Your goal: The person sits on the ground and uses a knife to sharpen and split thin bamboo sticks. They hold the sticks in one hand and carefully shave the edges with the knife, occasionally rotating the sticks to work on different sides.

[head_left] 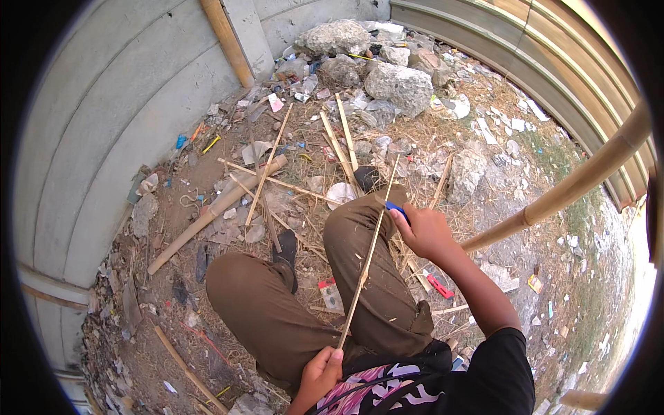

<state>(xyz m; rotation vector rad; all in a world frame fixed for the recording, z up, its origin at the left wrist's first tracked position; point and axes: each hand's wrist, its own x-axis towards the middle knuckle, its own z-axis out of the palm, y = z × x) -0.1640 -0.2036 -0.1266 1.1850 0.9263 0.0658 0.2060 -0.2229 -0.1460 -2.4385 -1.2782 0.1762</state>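
A long, thin bamboo strip (364, 273) slants across my lap, from my waist to past my right knee. My left hand (321, 373) pinches its lower end close to my body. In my closed right hand (423, 232) is a blue utility knife (396, 209), pressed against the strip's upper part near the knee; its blade cannot be made out. Small pale shavings lie on my brown trousers (270, 311). On the ground to the right of my leg lies a red utility knife (438, 286).
Several split bamboo strips (347, 131) and a thicker bamboo piece (214, 214) lie ahead on littered ground. A bamboo pole (553, 204) slants up at the right. Large rocks (399, 88) are piled at the back. A concrete wall (131, 104) stands left, corrugated sheeting (546, 55) right.
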